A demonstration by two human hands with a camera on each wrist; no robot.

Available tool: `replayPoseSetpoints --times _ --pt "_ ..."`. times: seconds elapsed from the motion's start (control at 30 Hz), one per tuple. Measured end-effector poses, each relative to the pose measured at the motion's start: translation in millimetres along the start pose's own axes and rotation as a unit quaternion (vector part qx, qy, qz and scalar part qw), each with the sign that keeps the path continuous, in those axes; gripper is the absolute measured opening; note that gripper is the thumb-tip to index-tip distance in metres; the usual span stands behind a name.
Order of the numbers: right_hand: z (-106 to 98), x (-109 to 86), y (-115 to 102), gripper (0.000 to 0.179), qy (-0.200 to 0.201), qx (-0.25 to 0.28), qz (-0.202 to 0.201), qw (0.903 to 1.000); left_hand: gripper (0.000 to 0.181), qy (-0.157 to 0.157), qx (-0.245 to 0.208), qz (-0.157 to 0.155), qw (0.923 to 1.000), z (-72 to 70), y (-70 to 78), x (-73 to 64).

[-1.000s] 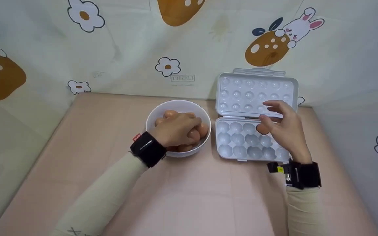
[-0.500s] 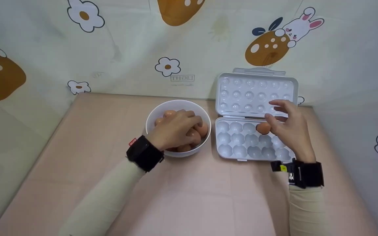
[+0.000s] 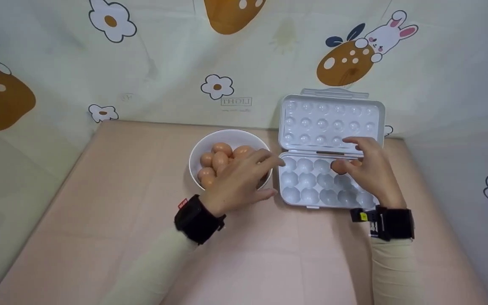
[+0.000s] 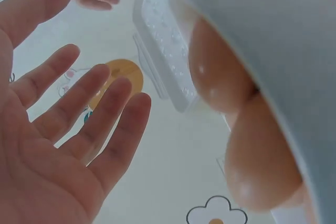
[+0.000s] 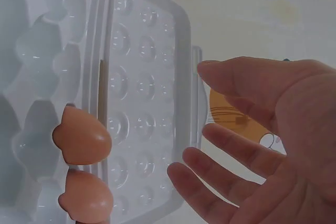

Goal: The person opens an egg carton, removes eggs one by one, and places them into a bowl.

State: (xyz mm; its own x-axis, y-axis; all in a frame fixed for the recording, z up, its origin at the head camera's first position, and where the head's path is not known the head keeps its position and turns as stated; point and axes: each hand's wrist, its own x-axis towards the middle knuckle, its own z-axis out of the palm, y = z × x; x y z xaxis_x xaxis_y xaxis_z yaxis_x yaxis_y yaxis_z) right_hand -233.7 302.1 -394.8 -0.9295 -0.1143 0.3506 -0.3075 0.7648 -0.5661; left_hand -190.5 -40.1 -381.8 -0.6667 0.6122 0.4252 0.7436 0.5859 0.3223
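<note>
My left hand (image 3: 239,182) hangs over the front right rim of the white bowl (image 3: 235,135), fingers spread toward the egg tray. Its palm (image 4: 47,182) holds nothing in the left wrist view. Several brown eggs (image 3: 220,161) lie in the bowl, some hidden by that hand. To the right stands a white plastic egg box (image 3: 311,127), its lid folded back. My right hand (image 3: 373,173) is over the right part of its tray with loosely bent fingers. In the right wrist view it is apart from one egg (image 5: 88,139) and another egg (image 5: 89,198) sitting in tray cups.
A pink cloth (image 3: 261,262) covers the table. Close behind the bowl and the egg box rises a pale curtain (image 3: 163,84) printed with flowers and rabbits. The bowl's right side is close to the tray's left edge.
My left hand has come up out of the bowl and toward me, its fingers spreading, so more eggs show. My right hand shifted right, then back left and slightly nearer me.
</note>
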Motion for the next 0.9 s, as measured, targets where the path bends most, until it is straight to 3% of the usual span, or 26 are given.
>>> replayPoseSetpoints --times 0.33,0.67,0.9 --pt "12 -2.3 18 0.048 -0.041 -0.059 0.003 0.9974 0.056 -0.002 -0.016 0.015 0.9998 25.5 16.2 -2.4" --pt "22 -0.8 30 0.052 -0.084 -0.09 0.028 0.992 0.056 -0.005 -0.034 0.03 0.999 40.8 21.2 -6.7" --pt "33 -1.3 33 0.049 -0.084 -0.098 -0.006 0.9917 0.052 -0.015 -0.045 0.032 0.9984 44.4 21.8 -7.7"
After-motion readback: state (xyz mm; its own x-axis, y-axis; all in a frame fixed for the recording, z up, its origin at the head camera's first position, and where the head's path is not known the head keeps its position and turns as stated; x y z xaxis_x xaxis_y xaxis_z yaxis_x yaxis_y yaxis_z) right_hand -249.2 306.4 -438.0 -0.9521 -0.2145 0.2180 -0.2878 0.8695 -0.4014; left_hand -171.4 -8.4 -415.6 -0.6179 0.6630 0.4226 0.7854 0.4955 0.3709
